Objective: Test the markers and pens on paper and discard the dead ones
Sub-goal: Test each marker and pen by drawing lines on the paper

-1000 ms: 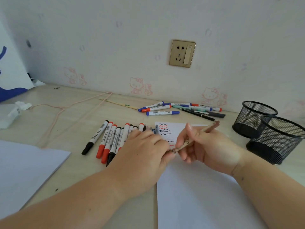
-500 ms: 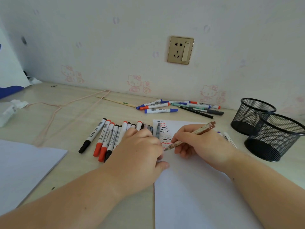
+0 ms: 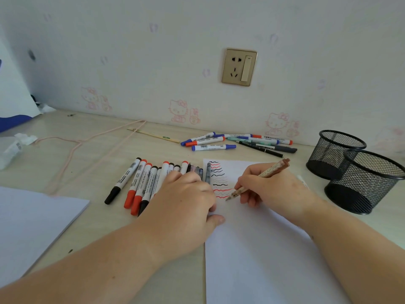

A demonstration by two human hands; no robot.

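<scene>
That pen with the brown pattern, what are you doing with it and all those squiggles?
A person is testing pens. The right hand grips the patterned pen with its tip at the sheet of paper, just below rows of red and black squiggles. The left hand rests on the paper's edge beside a row of markers. More pens lie near the wall, and two mesh cups stand on the right.

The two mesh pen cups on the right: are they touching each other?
Cannot tell. In the head view the nearer mesh cup overlaps the farther mesh cup, hiding where their walls would meet, so neither contact nor a gap shows.
</scene>
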